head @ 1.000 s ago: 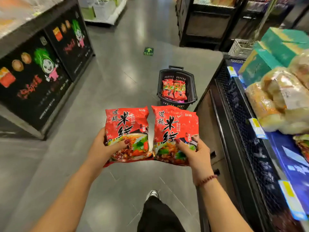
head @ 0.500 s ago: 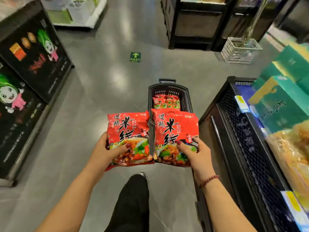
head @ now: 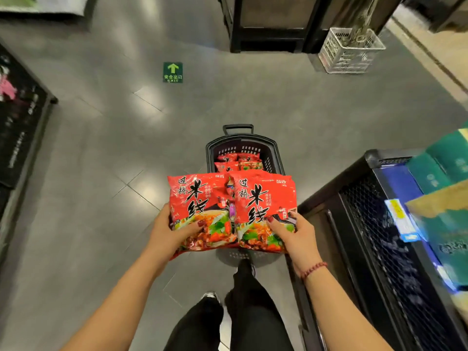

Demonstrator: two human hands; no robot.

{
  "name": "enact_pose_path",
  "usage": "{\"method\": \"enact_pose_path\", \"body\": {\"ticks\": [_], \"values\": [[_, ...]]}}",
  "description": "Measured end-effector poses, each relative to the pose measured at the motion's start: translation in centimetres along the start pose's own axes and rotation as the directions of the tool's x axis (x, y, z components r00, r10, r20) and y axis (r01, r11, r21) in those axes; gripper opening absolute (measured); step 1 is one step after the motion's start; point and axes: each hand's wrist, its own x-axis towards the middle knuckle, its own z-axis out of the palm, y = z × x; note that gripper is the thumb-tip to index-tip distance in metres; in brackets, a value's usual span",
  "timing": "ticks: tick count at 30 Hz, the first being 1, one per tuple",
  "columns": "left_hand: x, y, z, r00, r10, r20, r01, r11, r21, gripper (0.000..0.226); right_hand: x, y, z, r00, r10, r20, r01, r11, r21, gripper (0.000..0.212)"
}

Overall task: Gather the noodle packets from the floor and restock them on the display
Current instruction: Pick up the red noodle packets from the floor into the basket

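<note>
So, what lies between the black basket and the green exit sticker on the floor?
Nothing stands there. Between the black basket and the green exit sticker the head view shows only bare grey floor tiles.

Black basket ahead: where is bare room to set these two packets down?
Black plastic basket: red packets fill its far end, near part hidden. Bare grey floor lies left of it, toward the green exit sticker. The black mesh display, right, is crowded with green boxes.

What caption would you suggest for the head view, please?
Left hand grips one red noodle packet, right hand a second packet, over a black shopping basket holding more packets.
</note>
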Motion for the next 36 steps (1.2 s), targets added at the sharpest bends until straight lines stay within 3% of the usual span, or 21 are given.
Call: {"method": "enact_pose_path", "body": {"ticks": [6,12,23,32,36], "values": [[7.2,-0.6,3.0,0.996,-0.087,-0.012,0.087,0.996,-0.001,0.067,8.8,-0.4,-0.8,0.997,0.077,0.014,-0.076,0.995,-0.065,0.022],[14.1,-1.9,6.6,0.986,-0.158,-0.048,0.161,0.985,0.058,0.066,18.7,1.3,-2.1,0.973,0.230,0.011,-0.230,0.973,-0.026,0.026],[28.5,-13.2,12.2,0.957,-0.279,-0.077,0.286,0.954,0.095,0.056,34.1,13.3,-2.5,0.930,0.362,-0.054,-0.366,0.914,-0.175,0.024],[35.9,-24.1,16.0,0.980,-0.187,-0.069,0.199,0.933,0.299,0.071,41.7,25.5,-1.3,0.954,0.291,-0.073,-0.296,0.871,-0.393,0.023],[37.9,-26.0,17.7,0.985,-0.161,-0.055,0.170,0.931,0.323,0.075,42.4,29.1,0.1,0.961,0.181,-0.207,-0.256,0.863,-0.435,0.027]]}}
